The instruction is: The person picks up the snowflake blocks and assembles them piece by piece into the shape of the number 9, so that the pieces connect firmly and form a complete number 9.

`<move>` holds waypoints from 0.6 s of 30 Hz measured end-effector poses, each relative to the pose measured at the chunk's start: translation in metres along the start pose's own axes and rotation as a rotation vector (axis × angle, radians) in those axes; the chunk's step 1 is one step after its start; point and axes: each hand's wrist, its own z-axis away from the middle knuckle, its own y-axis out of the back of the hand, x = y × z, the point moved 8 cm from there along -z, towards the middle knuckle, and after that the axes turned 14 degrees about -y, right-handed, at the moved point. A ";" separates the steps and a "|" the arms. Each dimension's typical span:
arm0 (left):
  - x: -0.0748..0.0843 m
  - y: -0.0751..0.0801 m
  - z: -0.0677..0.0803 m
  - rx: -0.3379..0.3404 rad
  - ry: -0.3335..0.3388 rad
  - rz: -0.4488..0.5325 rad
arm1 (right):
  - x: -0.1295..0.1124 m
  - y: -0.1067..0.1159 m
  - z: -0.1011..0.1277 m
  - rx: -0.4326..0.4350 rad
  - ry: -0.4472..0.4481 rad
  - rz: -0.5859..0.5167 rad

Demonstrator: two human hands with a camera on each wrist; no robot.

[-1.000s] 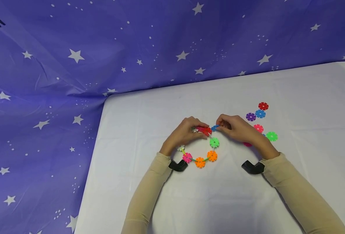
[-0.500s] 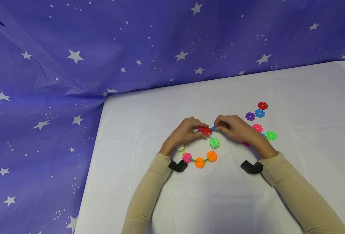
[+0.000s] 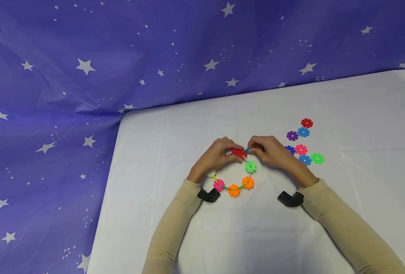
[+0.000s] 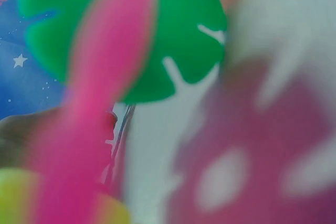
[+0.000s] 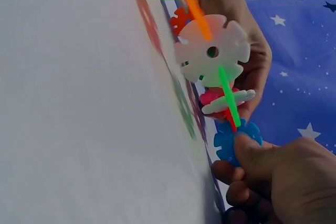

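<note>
Blue disc (image 5: 237, 141) stands on edge at the far end of my chain (image 3: 234, 187) — right hand (image 3: 271, 153) fingers pinch it, left hand (image 3: 217, 156) fingers clamp the red disc (image 3: 239, 153), above the counter (image 3: 188, 125).

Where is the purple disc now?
In the head view the purple disc lies loose on the white table, right of the right hand, beside a blue disc.
</note>
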 end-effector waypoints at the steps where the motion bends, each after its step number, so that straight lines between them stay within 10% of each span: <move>1: 0.000 0.000 0.000 -0.006 0.007 -0.011 | 0.000 0.000 0.000 -0.012 -0.009 0.000; 9: 0.003 0.005 0.003 -0.085 0.072 -0.201 | 0.017 0.031 0.005 -0.059 -0.093 0.098; 18: 0.009 0.010 0.002 -0.206 0.119 -0.198 | 0.080 0.097 0.021 0.000 -0.362 0.236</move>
